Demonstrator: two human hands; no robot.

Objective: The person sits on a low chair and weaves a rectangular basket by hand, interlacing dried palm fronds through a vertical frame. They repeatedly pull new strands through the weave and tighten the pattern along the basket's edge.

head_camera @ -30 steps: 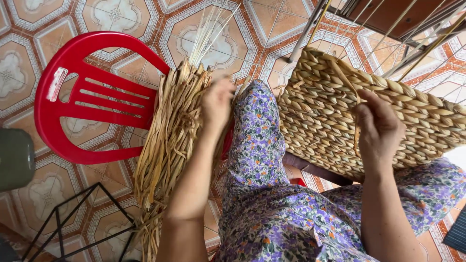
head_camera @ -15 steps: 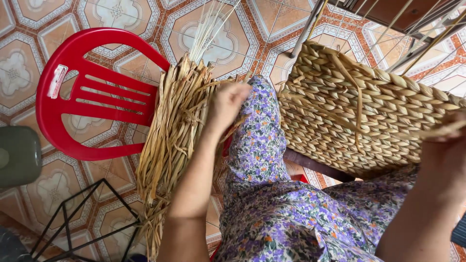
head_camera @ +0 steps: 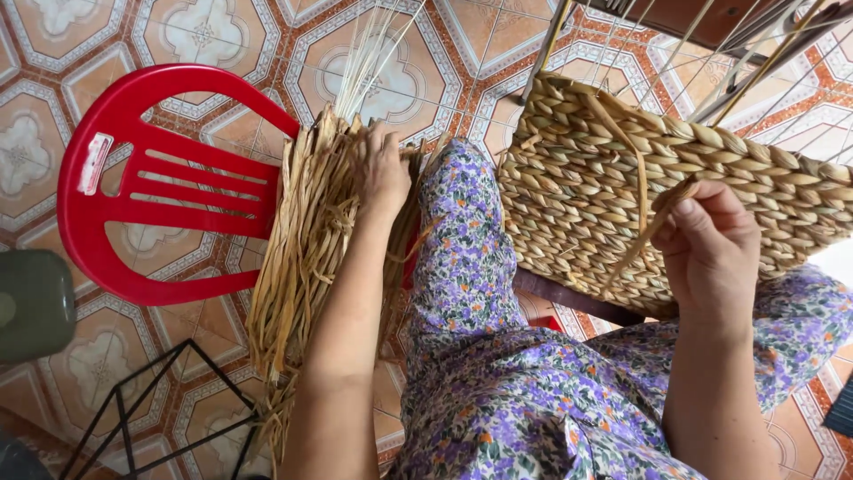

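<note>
Bundle: a long sheaf of dry tan straw strands (head_camera: pixel 306 258) is lying across the seat edge of the red plastic chair (head_camera: pixel 151 187), just left of the person's knee. Its long axis is running from the lower frame edge up toward the top, with thin pale tips fanning out at the upper end and frayed ends hanging toward the tiled floor (head_camera: pixel 222 36).

Left hand (head_camera: pixel 384 171): it is resting on the upper part of the bundle, fingers curled into the strands and closed around a few of them.

Right hand (head_camera: pixel 711 253): it is pinching a single flat straw strand (head_camera: pixel 641 233) between thumb and fingers; the strand is slanting down and to the left across the basket face.

Basket: a braided tan straw basket (head_camera: pixel 586 204) is sitting tilted on the lap in floral purple trousers (head_camera: pixel 498 373), its rim pointing up and right, thin wire stakes (head_camera: pixel 755 53) rising beyond it.

Change: half a second ago the right hand was low at the frame's right edge; it is now lifted against the basket wall with the strand. The left hand is staying on the bundle, slightly higher.

Nearby: a black wire frame (head_camera: pixel 151 409) is standing on the floor below the chair.
</note>
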